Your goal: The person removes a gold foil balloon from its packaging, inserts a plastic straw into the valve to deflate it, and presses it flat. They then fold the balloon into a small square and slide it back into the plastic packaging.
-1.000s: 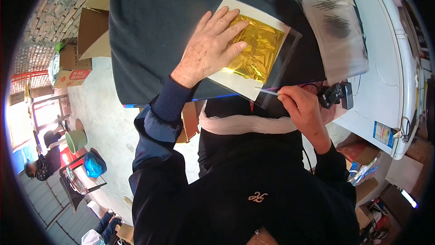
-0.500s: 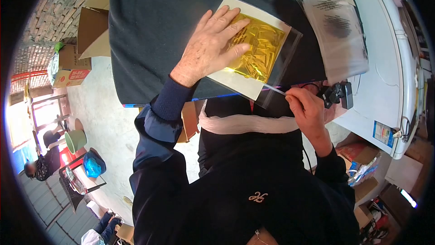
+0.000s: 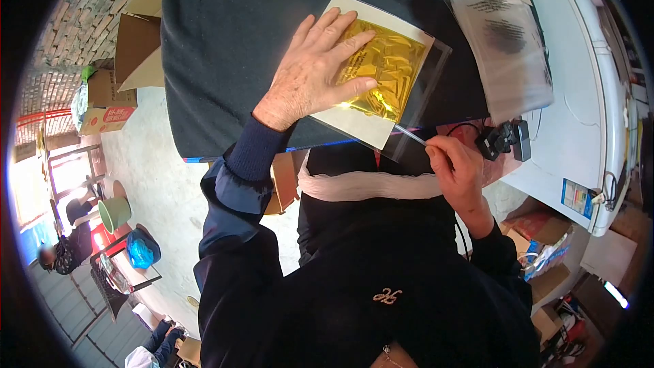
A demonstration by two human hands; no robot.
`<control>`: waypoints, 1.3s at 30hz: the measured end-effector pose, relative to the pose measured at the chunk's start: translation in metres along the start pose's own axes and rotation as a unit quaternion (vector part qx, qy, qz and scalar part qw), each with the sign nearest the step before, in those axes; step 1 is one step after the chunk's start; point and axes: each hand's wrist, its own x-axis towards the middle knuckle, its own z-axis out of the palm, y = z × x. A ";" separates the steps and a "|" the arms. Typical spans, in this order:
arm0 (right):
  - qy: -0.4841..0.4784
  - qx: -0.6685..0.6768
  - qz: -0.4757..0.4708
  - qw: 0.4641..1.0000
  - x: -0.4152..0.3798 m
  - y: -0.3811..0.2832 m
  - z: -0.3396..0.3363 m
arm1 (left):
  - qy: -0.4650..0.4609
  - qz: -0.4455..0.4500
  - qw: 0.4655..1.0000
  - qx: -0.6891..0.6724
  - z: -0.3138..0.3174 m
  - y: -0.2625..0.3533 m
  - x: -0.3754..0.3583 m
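Pressing flat with fingers spread, the left hand holds down the gold packet on the tabletop; the right hand, fingers pinched closed, grips a thin stick touching the packet's near corner.

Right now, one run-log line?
left hand: spread on gold foil packet | right hand: pinching thin pale stick, tip at packet's lower corner | clear sleeves: on black cloth

The crinkled foil sheet is shiny gold, the cloth plain black, the bucket pale green.
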 end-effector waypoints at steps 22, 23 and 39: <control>-0.006 0.024 0.014 1.000 0.005 -0.002 0.009 | 0.002 -0.005 1.000 -0.002 0.000 0.000 -0.001; -0.009 0.022 0.008 1.000 0.007 -0.003 0.011 | -0.001 -0.008 1.000 0.002 0.000 0.000 -0.001; -0.017 -0.193 -0.202 0.960 0.038 -0.015 0.043 | -0.020 -0.049 0.987 -0.151 -0.018 0.003 0.003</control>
